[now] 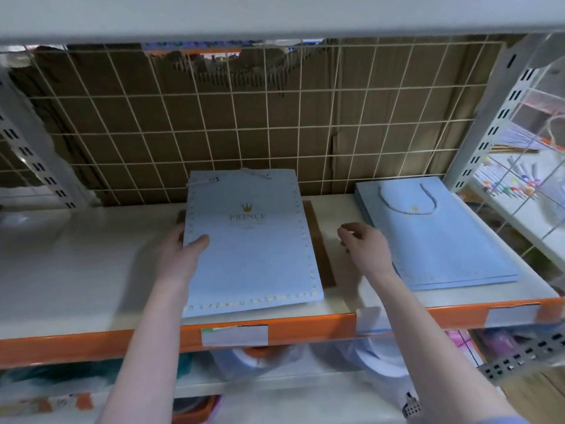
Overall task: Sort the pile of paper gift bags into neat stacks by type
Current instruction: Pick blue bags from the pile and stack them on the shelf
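A light blue gift bag with a gold crown, the word PRINCE and a dotted border lies flat at the middle of the white shelf. My left hand grips its left edge, thumb on top. It covers a brown bag whose right edge shows beneath. A neat stack of light blue bags with a twisted rope handle lies at the right of the shelf. My right hand hovers between the two, fingers loosely curled, holding nothing.
A wire grid backed by torn cardboard closes the shelf's rear. The front edge is orange with white labels. Slotted grey uprights stand at both sides. A lower shelf holds bagged goods; a neighbouring rack at right holds small coloured items.
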The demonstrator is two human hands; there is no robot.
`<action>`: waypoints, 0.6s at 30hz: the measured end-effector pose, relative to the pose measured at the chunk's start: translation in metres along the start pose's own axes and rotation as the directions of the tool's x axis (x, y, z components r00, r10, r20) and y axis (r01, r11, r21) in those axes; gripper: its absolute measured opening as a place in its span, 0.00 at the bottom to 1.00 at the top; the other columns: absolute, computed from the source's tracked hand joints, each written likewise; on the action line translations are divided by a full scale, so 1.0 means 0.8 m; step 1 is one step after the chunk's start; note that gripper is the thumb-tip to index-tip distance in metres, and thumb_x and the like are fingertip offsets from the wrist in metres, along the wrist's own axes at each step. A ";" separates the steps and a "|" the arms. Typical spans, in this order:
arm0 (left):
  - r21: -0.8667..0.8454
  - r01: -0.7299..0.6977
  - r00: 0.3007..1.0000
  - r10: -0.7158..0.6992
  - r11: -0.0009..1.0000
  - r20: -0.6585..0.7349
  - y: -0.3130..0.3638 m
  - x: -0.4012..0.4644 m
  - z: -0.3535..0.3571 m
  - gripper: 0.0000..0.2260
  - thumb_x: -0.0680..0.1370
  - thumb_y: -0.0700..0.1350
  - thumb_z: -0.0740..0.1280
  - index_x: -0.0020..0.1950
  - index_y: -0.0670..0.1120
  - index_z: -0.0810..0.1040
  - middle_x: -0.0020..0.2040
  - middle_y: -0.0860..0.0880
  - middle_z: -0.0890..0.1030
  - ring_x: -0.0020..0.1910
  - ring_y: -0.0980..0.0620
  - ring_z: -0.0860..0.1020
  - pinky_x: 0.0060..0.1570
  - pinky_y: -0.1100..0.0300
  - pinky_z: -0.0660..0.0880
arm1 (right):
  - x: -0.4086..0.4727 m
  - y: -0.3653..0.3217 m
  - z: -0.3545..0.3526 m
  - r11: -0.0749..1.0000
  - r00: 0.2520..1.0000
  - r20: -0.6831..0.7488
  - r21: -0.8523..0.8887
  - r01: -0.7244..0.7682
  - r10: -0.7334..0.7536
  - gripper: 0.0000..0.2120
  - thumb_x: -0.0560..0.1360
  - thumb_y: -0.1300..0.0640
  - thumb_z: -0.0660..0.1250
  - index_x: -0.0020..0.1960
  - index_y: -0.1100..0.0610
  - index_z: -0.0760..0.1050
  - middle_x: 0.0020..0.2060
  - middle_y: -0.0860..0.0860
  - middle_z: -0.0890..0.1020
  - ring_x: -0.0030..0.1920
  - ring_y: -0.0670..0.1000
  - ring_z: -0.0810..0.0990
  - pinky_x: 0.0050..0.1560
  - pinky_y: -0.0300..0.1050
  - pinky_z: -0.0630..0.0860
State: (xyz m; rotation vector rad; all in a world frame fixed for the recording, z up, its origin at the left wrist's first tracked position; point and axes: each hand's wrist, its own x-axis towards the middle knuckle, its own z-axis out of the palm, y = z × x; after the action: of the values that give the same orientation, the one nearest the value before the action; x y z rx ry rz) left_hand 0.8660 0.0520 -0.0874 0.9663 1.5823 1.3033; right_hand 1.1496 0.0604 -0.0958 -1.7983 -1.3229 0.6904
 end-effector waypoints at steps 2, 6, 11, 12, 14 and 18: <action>-0.005 -0.018 1.000 0.018 1.000 0.020 0.005 -0.006 0.021 0.17 0.75 0.39 0.67 0.63 0.45 0.75 0.56 0.44 0.80 0.53 0.43 0.80 0.56 0.44 0.76 | -0.001 0.004 -0.015 0.999 1.000 0.027 0.038 -0.009 0.008 0.14 0.78 0.54 0.62 0.59 0.59 0.77 0.43 0.54 0.82 0.42 0.52 0.80 0.44 0.44 0.74; 0.007 -0.035 0.998 0.034 0.999 0.061 0.011 -0.021 0.067 0.20 0.73 0.41 0.68 0.65 0.46 0.74 0.59 0.44 0.79 0.54 0.43 0.79 0.55 0.43 0.76 | -0.001 0.017 -0.047 0.998 0.997 0.070 0.047 -0.042 0.038 0.15 0.76 0.54 0.62 0.60 0.58 0.77 0.39 0.52 0.80 0.38 0.52 0.79 0.44 0.46 0.76; -0.028 -0.038 0.996 0.040 0.999 0.075 0.020 -0.054 0.143 0.18 0.76 0.38 0.65 0.65 0.49 0.71 0.61 0.45 0.77 0.57 0.43 0.77 0.58 0.42 0.75 | 0.004 0.050 -0.099 0.999 0.997 0.065 0.009 -0.053 0.052 0.18 0.75 0.51 0.65 0.63 0.54 0.74 0.44 0.54 0.83 0.48 0.57 0.81 0.55 0.55 0.76; -0.034 -0.038 0.996 0.041 0.999 0.076 0.020 -0.060 0.160 0.17 0.76 0.37 0.65 0.64 0.50 0.72 0.61 0.45 0.77 0.57 0.44 0.77 0.58 0.43 0.75 | 0.006 0.058 -0.112 0.999 0.997 0.064 0.016 -0.051 0.050 0.18 0.74 0.52 0.66 0.64 0.54 0.73 0.42 0.53 0.83 0.46 0.55 0.81 0.54 0.54 0.77; -0.042 -0.024 0.997 0.027 0.999 0.073 0.020 -0.075 0.195 0.16 0.77 0.37 0.64 0.62 0.51 0.72 0.60 0.45 0.77 0.56 0.44 0.78 0.58 0.43 0.75 | 0.014 0.074 -0.139 0.999 0.997 0.063 0.001 -0.040 0.040 0.18 0.75 0.54 0.66 0.64 0.54 0.73 0.39 0.51 0.82 0.44 0.55 0.81 0.50 0.51 0.77; -0.073 0.014 0.999 -0.010 0.997 0.046 0.017 -0.106 0.270 0.16 0.77 0.37 0.64 0.64 0.48 0.71 0.60 0.44 0.78 0.56 0.43 0.78 0.57 0.45 0.75 | 0.034 0.106 -0.189 0.996 1.000 0.006 -0.087 -0.021 0.022 0.15 0.74 0.57 0.65 0.61 0.56 0.76 0.48 0.55 0.83 0.50 0.56 0.80 0.43 0.44 0.70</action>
State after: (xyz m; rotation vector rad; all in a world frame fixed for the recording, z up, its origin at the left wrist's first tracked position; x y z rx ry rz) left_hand 1.0988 0.0469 -0.0835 0.9338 1.4930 1.3126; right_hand 1.3225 0.0327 -0.0837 -1.8833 -1.3583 0.6605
